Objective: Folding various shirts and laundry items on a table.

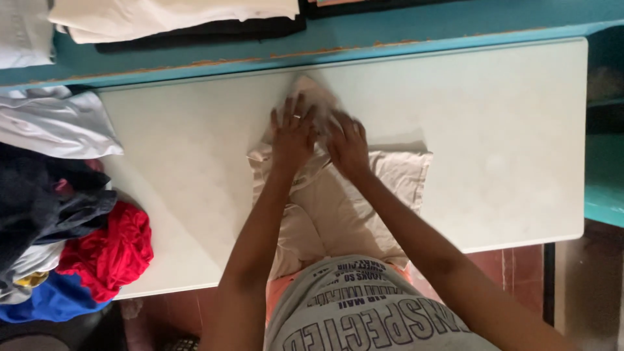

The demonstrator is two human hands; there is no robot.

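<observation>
A cream-coloured garment (354, 195) lies spread on a white table (507, 130), its lower part hanging over the near edge. My left hand (292, 133) presses flat on its upper part, fingers spread, with a ring on one finger. Just to the right, my right hand (346, 144) rests on the same cloth, fingers bent onto a bunched fold near the top. The two hands almost touch.
A heap of clothes (58, 221) in red, blue, dark and white covers the table's left end. Folded white and dark garments (175, 19) lie on a teal shelf (390, 36) behind the table. A reddish tiled floor shows below the near edge.
</observation>
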